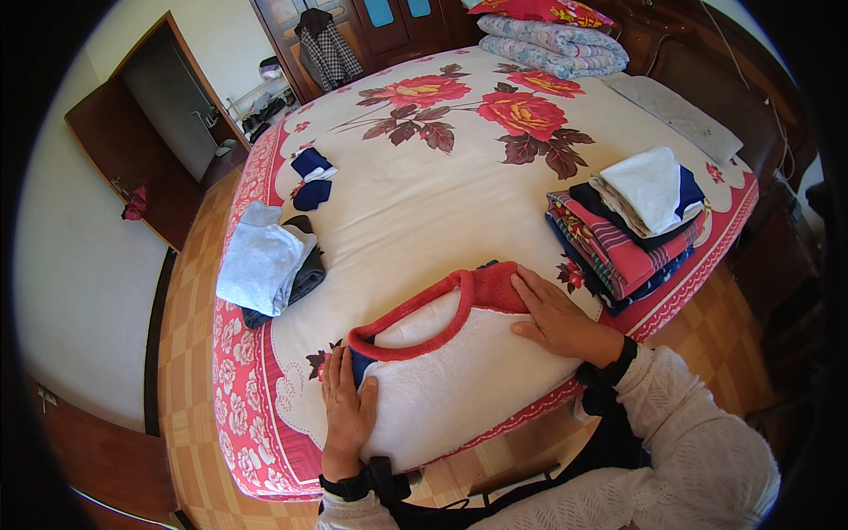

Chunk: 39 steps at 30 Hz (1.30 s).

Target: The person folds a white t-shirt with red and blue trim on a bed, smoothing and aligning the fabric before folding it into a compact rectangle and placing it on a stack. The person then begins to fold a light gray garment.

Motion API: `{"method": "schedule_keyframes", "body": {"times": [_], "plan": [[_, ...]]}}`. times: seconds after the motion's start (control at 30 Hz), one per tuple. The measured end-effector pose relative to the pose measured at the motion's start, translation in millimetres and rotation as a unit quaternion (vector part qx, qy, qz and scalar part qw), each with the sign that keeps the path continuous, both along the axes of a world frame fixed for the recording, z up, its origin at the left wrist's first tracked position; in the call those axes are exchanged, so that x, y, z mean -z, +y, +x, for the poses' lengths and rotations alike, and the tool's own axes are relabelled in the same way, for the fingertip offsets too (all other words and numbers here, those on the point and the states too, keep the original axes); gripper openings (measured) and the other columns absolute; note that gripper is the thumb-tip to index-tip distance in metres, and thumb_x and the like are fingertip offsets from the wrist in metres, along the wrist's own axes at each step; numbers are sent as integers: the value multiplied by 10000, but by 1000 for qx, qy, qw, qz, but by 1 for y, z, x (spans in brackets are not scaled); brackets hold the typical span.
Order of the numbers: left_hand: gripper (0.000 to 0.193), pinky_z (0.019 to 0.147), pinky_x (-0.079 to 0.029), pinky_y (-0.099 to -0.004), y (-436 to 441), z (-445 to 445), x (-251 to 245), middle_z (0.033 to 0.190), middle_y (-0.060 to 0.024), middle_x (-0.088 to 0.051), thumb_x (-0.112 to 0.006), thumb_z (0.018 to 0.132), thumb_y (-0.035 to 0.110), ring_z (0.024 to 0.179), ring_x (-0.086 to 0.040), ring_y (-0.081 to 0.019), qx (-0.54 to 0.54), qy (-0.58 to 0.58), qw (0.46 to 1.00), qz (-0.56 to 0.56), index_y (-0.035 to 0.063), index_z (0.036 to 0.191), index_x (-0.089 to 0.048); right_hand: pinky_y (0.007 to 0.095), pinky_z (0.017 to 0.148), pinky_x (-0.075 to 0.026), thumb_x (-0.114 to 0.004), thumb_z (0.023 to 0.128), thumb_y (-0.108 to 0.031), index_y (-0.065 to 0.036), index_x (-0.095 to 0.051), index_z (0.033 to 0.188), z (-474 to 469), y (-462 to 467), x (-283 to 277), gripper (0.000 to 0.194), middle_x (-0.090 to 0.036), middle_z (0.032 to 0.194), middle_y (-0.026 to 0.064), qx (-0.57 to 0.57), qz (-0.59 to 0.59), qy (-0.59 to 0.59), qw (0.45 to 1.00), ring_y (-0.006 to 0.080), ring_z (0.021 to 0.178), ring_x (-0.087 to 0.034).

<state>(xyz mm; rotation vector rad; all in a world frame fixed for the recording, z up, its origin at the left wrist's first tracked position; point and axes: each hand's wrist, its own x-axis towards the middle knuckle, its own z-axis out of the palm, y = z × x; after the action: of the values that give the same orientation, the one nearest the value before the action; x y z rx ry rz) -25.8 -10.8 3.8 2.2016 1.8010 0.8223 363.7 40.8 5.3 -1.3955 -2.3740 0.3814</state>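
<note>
In front of me a fleece pullover [457, 371] lies folded at the near edge of the bed. Its body is white, its neckline is trimmed in red, and its shoulder parts are red on the right and dark blue on the left. My left hand [348, 397] rests along the garment's left side, thumb on the white fleece. On the red shoulder and white body at the right, my right hand [556, 318] lies flat with its fingers stretched out. Neither hand appears to pinch the cloth. Both wrists wear black bands.
A stack of folded clothes [626, 238] stands at the right. Light grey folded clothing [262, 258] sits on dark cloth at the left, with small navy-and-white folded pieces [311, 175] beyond. Folded quilts [553, 46] lie at the far end of the flowered bedspread [424, 192].
</note>
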Motion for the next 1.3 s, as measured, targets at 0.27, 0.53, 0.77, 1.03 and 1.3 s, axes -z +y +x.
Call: {"method": "schedule_keyframes", "body": {"times": [0.27,0.53,0.77,1.03,1.3], "plan": [[595,1220,-213,-507,0,-1,1,1535,-279,-400,-548,994,225,1457,-326,-444,-1,-1,1000,-1,-77,1484,-397,453,1229,-217,-500,1034,-467,75,-239,1550,0,0,1,793,-184,1631,275,1,2,0,1000,422,1493,-249],[597,1226,-203,-501,0,0,0,1540,-276,-404,-533,1006,234,1467,-313,-442,-4,5,1000,-7,-67,1500,-384,454,1226,-221,-505,1032,-458,81,-241,1547,0,0,0,791,-189,1629,274,1,4,-5,1000,423,1488,-256],[595,1226,-201,-503,0,-2,1,1540,-271,-407,-526,1015,247,1469,-311,-440,1,4,1000,-2,-63,1502,-384,455,1224,-228,-513,1028,-455,79,-250,1544,0,1,1,787,-197,1626,274,-1,10,1,1000,421,1487,-260],[606,1203,-249,-509,0,-1,0,1524,-302,-386,-591,966,200,1449,-331,-451,-8,-16,1000,7,-91,1465,-409,443,1182,-313,-571,1024,-374,81,-281,1530,8,14,9,740,-329,1568,285,5,27,68,997,426,1429,-373],[639,916,-530,-352,-4,-36,-5,1330,-254,-567,-644,968,142,1113,-629,-300,-135,-270,952,-61,-88,1495,-367,340,1071,-439,-608,1032,-362,73,-285,1542,24,34,2,744,-496,1464,253,100,-243,398,879,270,1316,-522]]}}
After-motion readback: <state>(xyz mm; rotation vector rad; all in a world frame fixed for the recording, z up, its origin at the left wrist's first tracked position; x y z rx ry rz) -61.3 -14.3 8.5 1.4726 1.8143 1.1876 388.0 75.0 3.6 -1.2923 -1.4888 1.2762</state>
